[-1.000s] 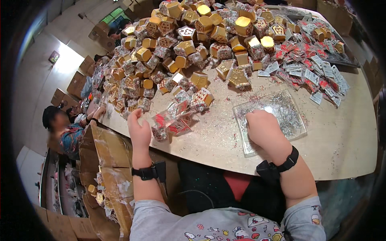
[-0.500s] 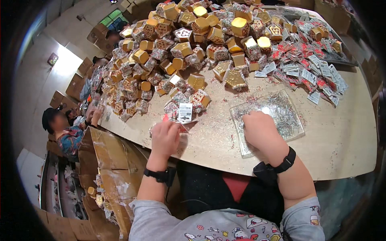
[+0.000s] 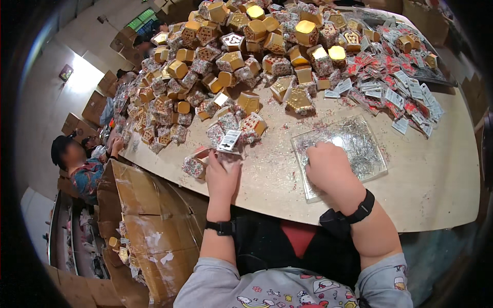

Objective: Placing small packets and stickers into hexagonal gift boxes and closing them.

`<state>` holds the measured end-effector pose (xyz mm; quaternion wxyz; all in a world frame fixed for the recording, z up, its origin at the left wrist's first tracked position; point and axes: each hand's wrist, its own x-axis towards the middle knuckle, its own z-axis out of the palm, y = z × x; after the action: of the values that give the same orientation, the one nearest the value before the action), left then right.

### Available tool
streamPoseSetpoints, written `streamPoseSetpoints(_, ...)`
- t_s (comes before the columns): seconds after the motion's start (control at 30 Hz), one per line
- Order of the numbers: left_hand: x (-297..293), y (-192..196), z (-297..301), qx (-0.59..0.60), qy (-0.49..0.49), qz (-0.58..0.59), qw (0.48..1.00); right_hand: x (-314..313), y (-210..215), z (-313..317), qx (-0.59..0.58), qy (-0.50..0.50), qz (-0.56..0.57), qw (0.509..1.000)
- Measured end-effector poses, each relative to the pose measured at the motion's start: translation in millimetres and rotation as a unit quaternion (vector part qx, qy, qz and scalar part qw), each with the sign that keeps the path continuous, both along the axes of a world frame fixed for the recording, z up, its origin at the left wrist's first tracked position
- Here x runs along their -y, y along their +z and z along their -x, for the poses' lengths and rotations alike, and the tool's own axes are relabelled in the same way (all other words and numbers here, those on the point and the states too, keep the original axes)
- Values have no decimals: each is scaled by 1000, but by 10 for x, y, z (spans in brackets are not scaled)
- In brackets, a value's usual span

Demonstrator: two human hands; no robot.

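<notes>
My left hand [image 3: 222,175] is at the table's near side, thumb and fingers closed at the lower end of a white printed card [image 3: 229,139] with clear plastic about it. Right beside that hand lies a small house-shaped ornament [image 3: 194,164] covered in coloured beads. My right hand [image 3: 328,163] is curled over a shallow clear tray [image 3: 313,192] holding many thin silvery pins [image 3: 352,134]. Its fingertips are hidden beneath the hand, so whatever they pinch does not show.
A large heap of gold and beaded house ornaments [image 3: 246,61] covers the table's far side. Red and white cards [image 3: 395,92] are piled at the far right. A big cardboard box [image 3: 154,220] stands at the left, and another person [image 3: 84,169] sits beyond it.
My left hand has moved slightly right and turned, uncovering the beaded ornament beside it. The card has tilted and shifted a little left. My right hand stays over the tray.
</notes>
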<state>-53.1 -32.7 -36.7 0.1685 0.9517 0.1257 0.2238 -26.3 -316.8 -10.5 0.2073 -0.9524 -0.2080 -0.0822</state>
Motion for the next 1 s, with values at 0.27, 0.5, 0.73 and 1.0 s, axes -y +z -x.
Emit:
streamPoseSetpoints(0.27, -235, -135, -299, 137, 2, 292, 946, -50, -104, -9, 17, 14, -11, 1000)
streamPoseSetpoints(0.5, -327, -84, -292, 168, 4, 396, 903, -47, -49, 0, 13, 20, 21, 999)
streamPoseSetpoints(0.73, -284, -75, 158, 152, -29, 384, 910, -38, -55, 6, 13, 19, 22, 999)
streamPoseSetpoints(1.0, 25, 139, 398, 15, -84, 613, 786, -62, -48, 23, 12, 17, 14, 1000)
